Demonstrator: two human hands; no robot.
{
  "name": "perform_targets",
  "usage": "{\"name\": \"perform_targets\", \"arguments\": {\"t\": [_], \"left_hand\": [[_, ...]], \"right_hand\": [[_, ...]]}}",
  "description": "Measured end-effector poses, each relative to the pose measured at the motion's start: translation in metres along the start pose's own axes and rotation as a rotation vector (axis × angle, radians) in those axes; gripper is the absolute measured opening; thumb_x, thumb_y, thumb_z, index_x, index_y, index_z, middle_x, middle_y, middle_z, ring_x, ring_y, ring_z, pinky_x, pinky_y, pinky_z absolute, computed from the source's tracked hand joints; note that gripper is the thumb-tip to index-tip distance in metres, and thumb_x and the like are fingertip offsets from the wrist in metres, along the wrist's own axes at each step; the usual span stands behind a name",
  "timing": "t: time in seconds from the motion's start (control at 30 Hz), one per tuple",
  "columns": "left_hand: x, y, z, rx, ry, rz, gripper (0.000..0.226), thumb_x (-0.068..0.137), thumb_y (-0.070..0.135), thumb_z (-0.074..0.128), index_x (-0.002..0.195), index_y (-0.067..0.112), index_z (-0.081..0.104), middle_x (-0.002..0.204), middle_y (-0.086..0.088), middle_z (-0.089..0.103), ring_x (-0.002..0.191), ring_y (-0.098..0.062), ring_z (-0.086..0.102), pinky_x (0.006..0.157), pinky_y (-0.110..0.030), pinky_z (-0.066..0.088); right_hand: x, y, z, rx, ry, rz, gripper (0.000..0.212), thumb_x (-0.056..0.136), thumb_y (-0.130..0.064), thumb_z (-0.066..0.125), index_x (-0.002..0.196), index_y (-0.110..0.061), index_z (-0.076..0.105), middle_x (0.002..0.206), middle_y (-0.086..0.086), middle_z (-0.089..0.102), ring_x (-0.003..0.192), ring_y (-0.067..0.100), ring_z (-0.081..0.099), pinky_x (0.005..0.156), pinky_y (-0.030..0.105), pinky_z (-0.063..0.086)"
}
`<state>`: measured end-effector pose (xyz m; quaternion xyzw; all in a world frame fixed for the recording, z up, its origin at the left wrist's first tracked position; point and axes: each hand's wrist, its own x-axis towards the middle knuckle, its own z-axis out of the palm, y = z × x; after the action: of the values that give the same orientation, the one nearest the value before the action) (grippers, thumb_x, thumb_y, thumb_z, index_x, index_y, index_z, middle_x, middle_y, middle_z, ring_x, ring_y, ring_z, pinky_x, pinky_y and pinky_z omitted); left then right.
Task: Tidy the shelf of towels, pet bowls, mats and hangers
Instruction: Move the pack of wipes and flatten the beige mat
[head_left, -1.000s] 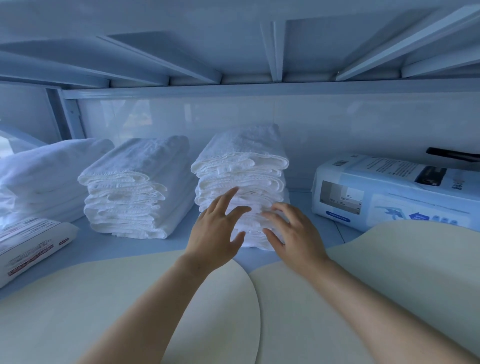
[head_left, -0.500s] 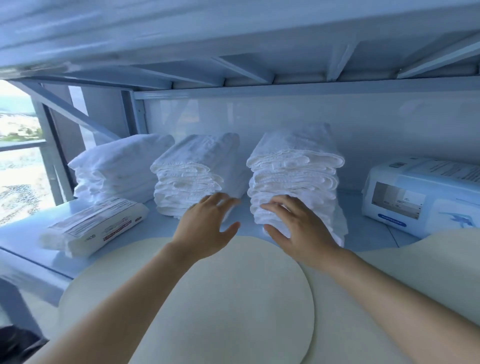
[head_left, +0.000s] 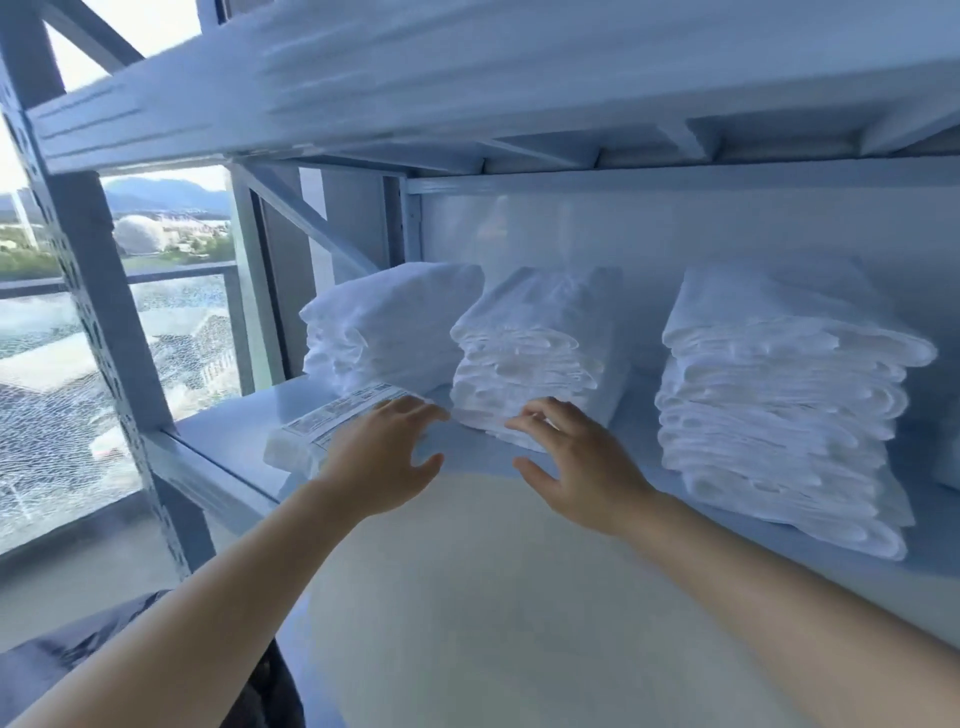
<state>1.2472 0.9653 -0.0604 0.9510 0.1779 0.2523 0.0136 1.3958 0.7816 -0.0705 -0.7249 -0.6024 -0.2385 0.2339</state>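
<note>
Towel stack (head_left: 535, 358) mid-frame; right hand (head_left: 582, 467) open at its base, left hand (head_left: 379, 457) open over labelled packet (head_left: 309, 436), both empty.

Shelf (head_left: 234, 431) bore left towel stack (head_left: 389, 322), middle towel stack (head_left: 535, 364) and right towel stack (head_left: 779, 405) along back edge; labelled packet (head_left: 332, 426) near left edge; cream mat (head_left: 493, 597) at front edge.

A storeroom — metal shelving (head_left: 363, 93) holding stacked white towels (head_left: 530, 358) beside a window (head_left: 171, 291).

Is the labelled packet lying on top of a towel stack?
No, the labelled packet lies flat on the shelf board in front of the left towel stack.
</note>
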Motion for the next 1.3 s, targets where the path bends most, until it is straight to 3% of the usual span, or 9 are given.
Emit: {"name": "perform_targets", "arguments": {"t": [0.17, 0.23, 0.6, 0.77, 0.97, 1.1, 1.2, 1.3], "left_hand": [[-0.009, -0.05, -0.005, 0.088, -0.018, -0.075, 0.046, 0.082, 0.042, 0.056, 0.127, 0.038, 0.047, 0.132, 0.013, 0.046, 0.119, -0.013, 0.045, 0.085, -0.029, 0.043], [-0.013, -0.067, -0.007, 0.094, -0.036, -0.085, 0.048, 0.082, 0.046, 0.057, 0.128, 0.038, 0.046, 0.135, 0.011, 0.044, 0.121, -0.013, 0.043, 0.088, -0.031, 0.044], [-0.041, -0.131, -0.015, 0.035, -0.087, -0.038, 0.079, 0.065, 0.08, 0.05, 0.134, 0.042, 0.037, 0.143, 0.013, 0.035, 0.128, -0.012, 0.038, 0.094, -0.034, 0.042], [-0.049, -0.15, -0.011, -0.018, -0.114, -0.012, 0.078, 0.071, 0.059, 0.068, 0.137, 0.049, 0.029, 0.146, 0.013, 0.029, 0.126, -0.013, 0.041, 0.089, -0.038, 0.048], [-0.042, -0.154, -0.004, -0.065, -0.046, -0.009, 0.061, 0.08, 0.029, 0.071, 0.132, 0.042, 0.041, 0.137, 0.009, 0.039, 0.093, -0.016, 0.059, 0.078, -0.034, 0.051], [-0.04, -0.154, -0.002, -0.08, -0.006, 0.015, 0.057, 0.08, 0.027, 0.072, 0.129, 0.039, 0.047, 0.131, 0.007, 0.044, 0.088, -0.016, 0.06, 0.076, -0.033, 0.051], [-0.043, -0.153, -0.003, -0.072, 0.017, 0.042, 0.055, 0.082, 0.026, 0.069, 0.131, 0.038, 0.048, 0.129, 0.006, 0.045, 0.084, -0.015, 0.058, 0.074, -0.031, 0.05], [-0.042, -0.149, -0.008, -0.071, 0.064, 0.066, 0.049, 0.085, 0.028, 0.065, 0.131, 0.035, 0.049, 0.128, 0.004, 0.048, 0.093, -0.016, 0.058, 0.076, -0.027, 0.047]], "right_hand": [[0.029, -0.021, 0.026, 0.043, -0.039, -0.033, 0.037, 0.088, -0.028, 0.06, 0.123, -0.018, 0.058, 0.117, 0.001, 0.054, 0.107, 0.018, 0.053, 0.082, 0.027, 0.043], [0.039, -0.03, 0.037, 0.05, -0.059, -0.046, 0.037, 0.088, -0.028, 0.06, 0.123, -0.017, 0.058, 0.117, 0.002, 0.054, 0.106, 0.019, 0.053, 0.082, 0.03, 0.046], [0.081, -0.08, 0.093, 0.08, -0.148, -0.071, 0.05, 0.089, -0.036, 0.056, 0.136, -0.021, 0.045, 0.138, 0.0, 0.043, 0.124, 0.019, 0.042, 0.096, 0.031, 0.04], [0.089, -0.092, 0.109, 0.126, -0.207, -0.05, 0.062, 0.088, -0.041, 0.057, 0.143, -0.025, 0.034, 0.152, -0.003, 0.026, 0.138, 0.014, 0.024, 0.106, 0.031, 0.032], [0.096, -0.098, 0.118, 0.161, -0.212, -0.05, 0.067, 0.082, -0.046, 0.063, 0.14, -0.024, 0.038, 0.151, -0.003, 0.029, 0.139, 0.011, 0.021, 0.111, 0.031, 0.029], [0.094, -0.1, 0.123, 0.18, -0.205, -0.019, 0.079, 0.072, -0.053, 0.069, 0.14, -0.026, 0.037, 0.15, -0.005, 0.028, 0.14, 0.011, 0.02, 0.111, 0.033, 0.03], [0.095, -0.102, 0.121, 0.184, -0.173, -0.009, 0.073, 0.075, -0.052, 0.066, 0.138, -0.024, 0.041, 0.148, -0.003, 0.032, 0.138, 0.012, 0.024, 0.108, 0.037, 0.035], [0.096, -0.101, 0.115, 0.198, -0.142, -0.031, 0.066, 0.08, -0.048, 0.063, 0.137, -0.021, 0.043, 0.146, -0.003, 0.037, 0.136, 0.012, 0.03, 0.107, 0.033, 0.035]]}}
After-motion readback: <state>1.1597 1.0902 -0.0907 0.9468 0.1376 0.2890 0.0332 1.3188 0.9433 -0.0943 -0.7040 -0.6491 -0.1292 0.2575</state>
